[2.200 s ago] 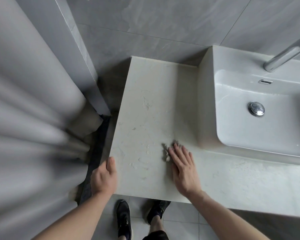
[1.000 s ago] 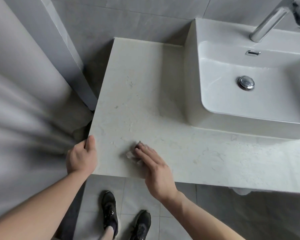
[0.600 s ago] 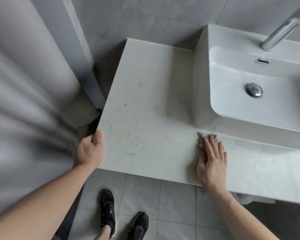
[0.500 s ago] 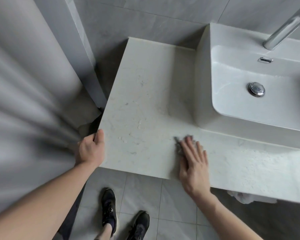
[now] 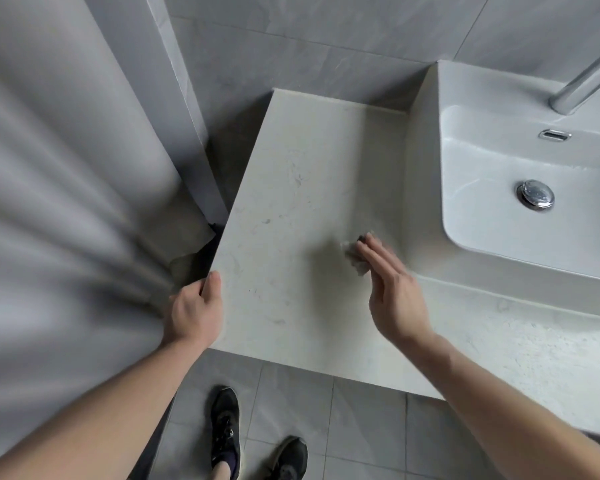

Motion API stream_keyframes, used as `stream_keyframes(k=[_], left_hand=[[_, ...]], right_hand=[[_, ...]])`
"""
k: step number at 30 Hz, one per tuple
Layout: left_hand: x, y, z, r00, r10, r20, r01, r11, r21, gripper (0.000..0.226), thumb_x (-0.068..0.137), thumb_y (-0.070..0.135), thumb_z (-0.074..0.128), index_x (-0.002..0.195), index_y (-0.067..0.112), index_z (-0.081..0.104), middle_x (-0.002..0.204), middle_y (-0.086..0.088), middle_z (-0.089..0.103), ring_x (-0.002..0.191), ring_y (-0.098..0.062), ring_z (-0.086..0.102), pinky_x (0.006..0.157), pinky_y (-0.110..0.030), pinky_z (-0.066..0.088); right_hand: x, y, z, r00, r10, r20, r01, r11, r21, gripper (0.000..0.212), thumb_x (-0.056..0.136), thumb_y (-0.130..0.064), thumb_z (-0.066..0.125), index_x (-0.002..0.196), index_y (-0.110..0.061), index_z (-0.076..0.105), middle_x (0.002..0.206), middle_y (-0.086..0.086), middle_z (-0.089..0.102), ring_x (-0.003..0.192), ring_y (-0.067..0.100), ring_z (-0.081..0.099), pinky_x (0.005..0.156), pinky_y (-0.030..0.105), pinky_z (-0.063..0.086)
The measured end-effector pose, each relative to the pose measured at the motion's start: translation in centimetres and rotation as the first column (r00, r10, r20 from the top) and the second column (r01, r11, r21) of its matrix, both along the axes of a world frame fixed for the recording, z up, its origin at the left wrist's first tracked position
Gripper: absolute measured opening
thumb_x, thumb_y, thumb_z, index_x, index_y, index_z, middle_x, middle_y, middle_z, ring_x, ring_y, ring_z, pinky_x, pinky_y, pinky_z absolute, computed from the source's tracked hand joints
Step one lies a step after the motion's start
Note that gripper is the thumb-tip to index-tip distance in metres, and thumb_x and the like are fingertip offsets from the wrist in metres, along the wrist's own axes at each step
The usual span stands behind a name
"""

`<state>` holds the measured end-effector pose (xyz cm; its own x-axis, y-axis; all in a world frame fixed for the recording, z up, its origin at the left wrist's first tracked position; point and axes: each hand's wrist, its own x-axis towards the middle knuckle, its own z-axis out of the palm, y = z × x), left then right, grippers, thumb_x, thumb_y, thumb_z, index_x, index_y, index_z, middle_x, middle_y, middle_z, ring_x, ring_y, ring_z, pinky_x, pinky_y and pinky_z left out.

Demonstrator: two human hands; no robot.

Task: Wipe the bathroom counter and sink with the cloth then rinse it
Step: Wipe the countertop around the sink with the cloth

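Counter (image 5: 302, 188): pale stone, bare from left edge to sink (image 5: 499, 258) wall.
Left hand (image 5: 196, 311): curled over counter's left edge near front corner, thumb on top.
Right hand (image 5: 394, 292): fingers straight, together, pressing cloth (image 5: 355, 258) flat onto counter, just beside sink's left wall.
Cloth: small, grey, blurred.
Curtain (image 5: 66, 202): close left of counter.

The pale stone bench (image 5: 291, 188) has faint grey marks on it. A white sink (image 5: 426, 188) sits on its right part, against the wall. A small grey cloth (image 5: 355, 258) lies on the bench just beside the sink. The rest of the top is bare.
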<state>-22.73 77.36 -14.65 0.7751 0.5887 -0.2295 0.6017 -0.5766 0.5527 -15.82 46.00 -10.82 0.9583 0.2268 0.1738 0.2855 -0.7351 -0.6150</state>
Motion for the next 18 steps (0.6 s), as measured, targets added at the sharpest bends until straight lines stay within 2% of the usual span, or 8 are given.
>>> stream_keyframes(k=[3, 6, 8, 11, 14, 16, 18], left_hand=[[0.0, 0.1, -0.3, 1.0, 0.001, 0.008, -0.002, 1.0, 0.009, 0.051, 0.1, 0.062, 0.025, 0.07, 0.029, 0.051, 0.094, -0.017, 0.069, 0.097, -0.043, 0.058, 0.072, -0.038, 0.041], [0.0, 0.2, -0.7, 1.0, -0.003, 0.01, 0.003, 1.0, 0.023, 0.052, 0.098, 0.065, 0.024, 0.072, 0.029, 0.053, 0.092, -0.016, 0.069, 0.095, -0.043, 0.058, 0.074, -0.04, 0.047], [0.0, 0.2, -0.8, 1.0, -0.006, 0.008, 0.006, 1.0, 0.03, 0.057, 0.098, 0.064, 0.024, 0.076, 0.025, 0.058, 0.093, -0.017, 0.07, 0.096, -0.043, 0.058, 0.075, -0.041, 0.047], [0.1, 0.3, -0.9, 1.0, 0.005, -0.001, -0.005, 0.999, 0.037, 0.062, 0.098, 0.065, 0.025, 0.091, 0.021, 0.068, 0.098, -0.017, 0.07, 0.101, -0.043, 0.057, 0.078, -0.042, 0.047], [0.0, 0.3, -0.8, 1.0, 0.009, -0.01, -0.008, 1.0, 0.026, 0.062, 0.097, 0.065, 0.025, 0.096, 0.022, 0.069, 0.102, -0.017, 0.07, 0.103, -0.043, 0.056, 0.081, -0.043, 0.049], [0.0, 0.2, -0.6, 1.0, 0.018, -0.009, -0.018, 0.999, 0.029, 0.06, 0.098, 0.063, 0.027, 0.099, 0.021, 0.07, 0.103, -0.018, 0.07, 0.103, -0.044, 0.057, 0.081, -0.043, 0.049], [0.0, 0.1, -0.4, 1.0, 0.005, 0.006, -0.005, 1.0, 0.026, 0.058, 0.099, 0.061, 0.028, 0.099, 0.021, 0.07, 0.103, -0.018, 0.07, 0.102, -0.044, 0.057, 0.081, -0.043, 0.05]], right_hand=[[5.4, -0.2, -1.1, 0.991, -0.116, -0.067, 0.11, 0.99, -0.085, 0.047, 0.102, -0.003, 0.043, 0.146, -0.016, 0.056, 0.159, 0.006, 0.046, 0.15, 0.026, 0.039, 0.121, 0.035, 0.034], [7.1, 1.4, -2.8, 0.96, -0.227, -0.163, 0.194, 0.962, -0.191, 0.056, 0.1, -0.024, 0.036, 0.155, -0.016, 0.044, 0.164, 0.009, 0.037, 0.154, 0.032, 0.027, 0.126, 0.04, 0.022], [6.1, 3.3, -3.5, 0.971, -0.211, -0.115, 0.175, 0.95, -0.258, 0.064, 0.094, -0.03, 0.038, 0.157, -0.021, 0.041, 0.164, 0.007, 0.037, 0.153, 0.034, 0.029, 0.125, 0.046, 0.023], [1.9, 6.4, -3.7, 0.993, 0.094, -0.069, -0.108, 0.964, -0.243, 0.06, 0.101, -0.027, 0.045, 0.16, -0.03, 0.034, 0.166, 0.003, 0.032, 0.155, 0.033, 0.026, 0.126, 0.046, 0.02], [-4.5, 8.0, -3.0, 0.923, 0.367, -0.115, -0.384, 0.896, -0.222, 0.063, 0.107, -0.025, 0.046, 0.162, -0.038, 0.02, 0.17, -0.008, 0.018, 0.16, 0.021, 0.01, 0.129, 0.043, 0.012], [-8.6, 7.7, -2.9, 0.871, 0.47, -0.138, -0.489, 0.855, -0.172, 0.079, 0.096, -0.009, 0.053, 0.162, -0.041, 0.021, 0.169, -0.013, 0.02, 0.16, 0.014, 0.007, 0.13, 0.04, 0.01], [-11.6, 6.6, -3.4, 0.822, 0.555, -0.129, -0.569, 0.811, -0.135, 0.086, 0.084, 0.002, 0.052, 0.158, -0.039, 0.034, 0.167, -0.017, 0.027, 0.159, 0.012, 0.013, 0.129, 0.039, 0.015]])
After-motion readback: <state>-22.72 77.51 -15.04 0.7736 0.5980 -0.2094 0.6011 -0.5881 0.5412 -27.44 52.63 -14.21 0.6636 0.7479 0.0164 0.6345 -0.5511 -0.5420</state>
